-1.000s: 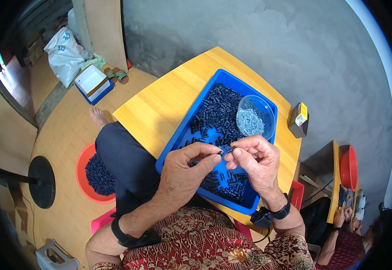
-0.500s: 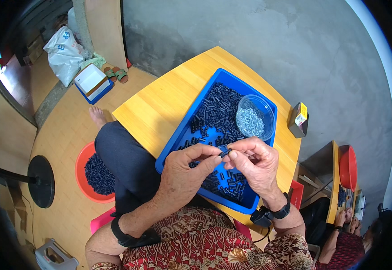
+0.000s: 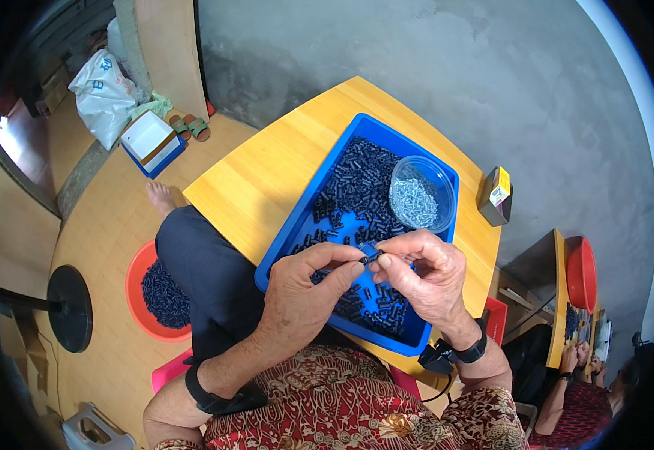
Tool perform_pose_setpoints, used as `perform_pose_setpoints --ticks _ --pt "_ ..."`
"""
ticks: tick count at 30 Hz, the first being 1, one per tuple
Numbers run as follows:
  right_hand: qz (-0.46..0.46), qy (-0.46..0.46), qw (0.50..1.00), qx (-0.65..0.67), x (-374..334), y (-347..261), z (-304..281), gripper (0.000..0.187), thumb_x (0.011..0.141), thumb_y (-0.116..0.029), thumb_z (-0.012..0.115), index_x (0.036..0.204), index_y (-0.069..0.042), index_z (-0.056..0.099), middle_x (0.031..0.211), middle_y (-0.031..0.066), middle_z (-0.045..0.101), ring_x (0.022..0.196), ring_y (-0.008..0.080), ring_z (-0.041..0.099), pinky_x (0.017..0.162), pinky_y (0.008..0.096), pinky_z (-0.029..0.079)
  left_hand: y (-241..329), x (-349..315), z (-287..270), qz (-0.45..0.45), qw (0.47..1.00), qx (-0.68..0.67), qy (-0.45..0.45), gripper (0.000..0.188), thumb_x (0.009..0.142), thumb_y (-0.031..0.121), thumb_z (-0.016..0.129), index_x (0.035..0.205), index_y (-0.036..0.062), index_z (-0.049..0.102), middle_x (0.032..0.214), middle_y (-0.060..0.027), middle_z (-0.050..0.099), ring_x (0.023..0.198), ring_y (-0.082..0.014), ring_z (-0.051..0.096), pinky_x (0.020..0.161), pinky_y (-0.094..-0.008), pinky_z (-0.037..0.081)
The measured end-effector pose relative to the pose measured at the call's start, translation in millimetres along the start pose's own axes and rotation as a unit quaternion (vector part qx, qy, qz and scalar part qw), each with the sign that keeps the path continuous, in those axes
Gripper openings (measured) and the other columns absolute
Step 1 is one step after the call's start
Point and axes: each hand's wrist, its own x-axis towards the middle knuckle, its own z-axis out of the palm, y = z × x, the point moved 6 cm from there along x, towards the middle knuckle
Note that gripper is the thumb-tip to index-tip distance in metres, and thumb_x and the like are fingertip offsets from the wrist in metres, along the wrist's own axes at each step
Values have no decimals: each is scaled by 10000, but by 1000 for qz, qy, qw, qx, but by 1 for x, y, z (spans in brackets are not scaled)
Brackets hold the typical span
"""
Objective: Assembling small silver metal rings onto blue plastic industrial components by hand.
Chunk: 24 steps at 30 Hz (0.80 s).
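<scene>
Over the near part of a blue tray, both hands meet fingertip to fingertip. A small black plastic part is pinched between them. My left hand grips its left end with thumb and forefinger; my right hand has thumb and forefinger closed on the right end. Fingertips cover much of the part, so its exact shape is hard to make out. Many similar black parts lie heaped in the tray. A clear round tub sits at the tray's far right, holding small silvery metal pieces that look like screws.
The tray rests on a yellow wooden table. A dark box stands at its right edge. On the floor to the left are an orange-red basin of black parts and a round black base. Another person's arm shows at lower right.
The view has shifted slightly. Both hands keep the small part pinched in nearly the same place, with only a slight change at the fingertips.
</scene>
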Motion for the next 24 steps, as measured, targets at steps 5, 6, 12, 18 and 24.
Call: perform_pose_setpoints --ticks 5,6,12,18,24 --pt "-32 2 999 -24 0 0 0 69 888 -11 720 951 13 704 842 69 719 705 114 710 626 252 557 -1 0 0 -2 1000 -11 0 179 910 101 719 1050 -9 720 887 -57 728 835 -89 648 744 -257 517" --pt "-32 0 999 -29 0 0 0 70 888 -12 719 953 11 704 833 66 720 707 115 710 625 253 558 -1 0 0 -2 1000 -11 0 179 910 101 719 1050 -9 720 887 -57 728 835 -89 648 744 -257 517" --pt "-42 -4 998 -50 2 -2 1 77 884 -13 720 957 8 703 812 61 721 704 115 708 622 254 556 -1 1 0 -1 1000 -6 -1 173 910 97 717 1046 -11 720 886 -55 728 832 -90 649 742 -258 517" --pt "-107 -18 986 -127 2 -10 3 114 849 6 738 954 6 694 824 78 716 664 123 678 598 262 541 0 0 -1 -15 1000 10 -1 165 902 92 716 1033 -8 719 879 -63 728 820 -91 650 737 -261 515" --pt "-144 -23 975 -167 2 -16 6 133 825 20 747 939 3 681 826 95 709 647 153 680 571 276 538 -1 0 -1 2 1000 29 0 158 915 91 726 1027 -19 710 874 -10 707 814 -51 607 721 -221 495"
